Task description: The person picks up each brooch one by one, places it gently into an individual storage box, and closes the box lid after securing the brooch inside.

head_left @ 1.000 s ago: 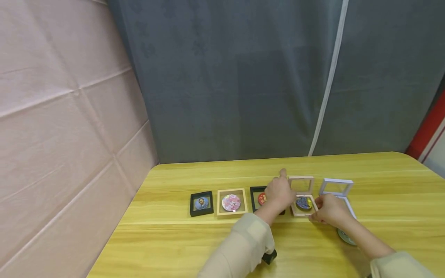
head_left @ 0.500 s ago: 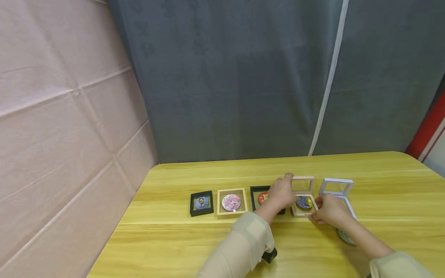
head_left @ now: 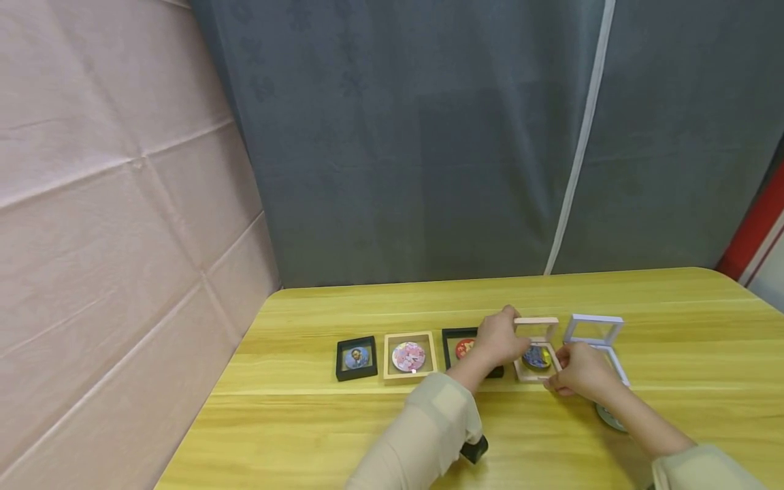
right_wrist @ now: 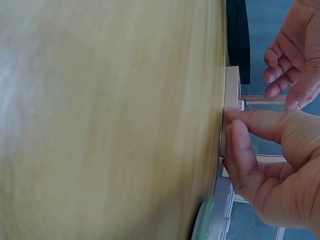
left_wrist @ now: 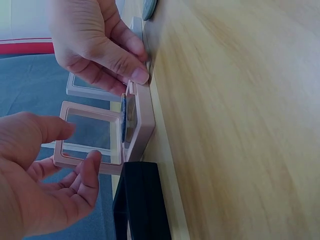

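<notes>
A pale pink hinged display case (head_left: 520,376) stands with its windowed lid (head_left: 536,320) raised. In its base lies a round blue-and-yellow badge (head_left: 537,358). My left hand (head_left: 497,339) holds the outer edge of that lid, thumb and fingers around the rim in the left wrist view. My right hand (head_left: 584,371) grips the front right corner of the base; in the right wrist view its thumb and forefinger (right_wrist: 257,120) are pressed to the case's front wall. Part of the case's left side is hidden behind the left hand.
Left of the case stand a black case (head_left: 453,333) with a red badge, a cream case (head_left: 409,380) with a pink badge and a small black case (head_left: 356,374) with a blue badge. On the right are an open white case (head_left: 597,318) and a green round badge (head_left: 610,416).
My left forefinger, raised at first, has come down to the lid's edge. The lid has since tipped forward a little over the base. My right hand stays at the front corner.
</notes>
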### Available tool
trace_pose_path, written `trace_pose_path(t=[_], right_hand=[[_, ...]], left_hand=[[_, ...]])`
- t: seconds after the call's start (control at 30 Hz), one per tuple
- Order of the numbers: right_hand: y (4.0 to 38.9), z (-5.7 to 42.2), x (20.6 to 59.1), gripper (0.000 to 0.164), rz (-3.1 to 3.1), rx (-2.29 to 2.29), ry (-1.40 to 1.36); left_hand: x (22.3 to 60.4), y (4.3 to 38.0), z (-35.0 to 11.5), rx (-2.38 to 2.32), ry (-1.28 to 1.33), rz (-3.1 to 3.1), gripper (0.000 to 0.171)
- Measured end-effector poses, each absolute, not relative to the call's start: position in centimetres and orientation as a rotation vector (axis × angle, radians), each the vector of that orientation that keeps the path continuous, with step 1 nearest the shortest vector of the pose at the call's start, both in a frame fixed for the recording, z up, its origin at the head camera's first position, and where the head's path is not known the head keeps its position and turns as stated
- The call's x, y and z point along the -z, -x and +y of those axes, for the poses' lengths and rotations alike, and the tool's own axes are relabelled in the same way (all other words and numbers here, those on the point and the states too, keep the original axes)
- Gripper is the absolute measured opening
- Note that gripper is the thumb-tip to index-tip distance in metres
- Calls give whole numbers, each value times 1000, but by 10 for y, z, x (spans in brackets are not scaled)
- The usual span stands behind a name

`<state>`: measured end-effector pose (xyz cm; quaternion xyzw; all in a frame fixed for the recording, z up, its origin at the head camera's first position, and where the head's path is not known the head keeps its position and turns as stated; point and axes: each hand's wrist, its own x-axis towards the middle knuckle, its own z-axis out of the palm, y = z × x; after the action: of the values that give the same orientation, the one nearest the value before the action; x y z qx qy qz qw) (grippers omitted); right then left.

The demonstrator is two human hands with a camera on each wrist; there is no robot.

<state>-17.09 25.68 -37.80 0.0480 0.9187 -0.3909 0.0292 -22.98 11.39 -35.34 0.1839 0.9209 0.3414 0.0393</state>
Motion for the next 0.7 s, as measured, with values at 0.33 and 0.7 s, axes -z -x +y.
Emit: trace_pose_path(t=[0.33,0.7], right_hand=[[172,258,380,41,2817,1206,-161],[171,258,378,50,2797,1227,-177]], left_hand=[[353,226,116,-932,-590,2860,30],[350,219,117,-864,-588,2818,40]])
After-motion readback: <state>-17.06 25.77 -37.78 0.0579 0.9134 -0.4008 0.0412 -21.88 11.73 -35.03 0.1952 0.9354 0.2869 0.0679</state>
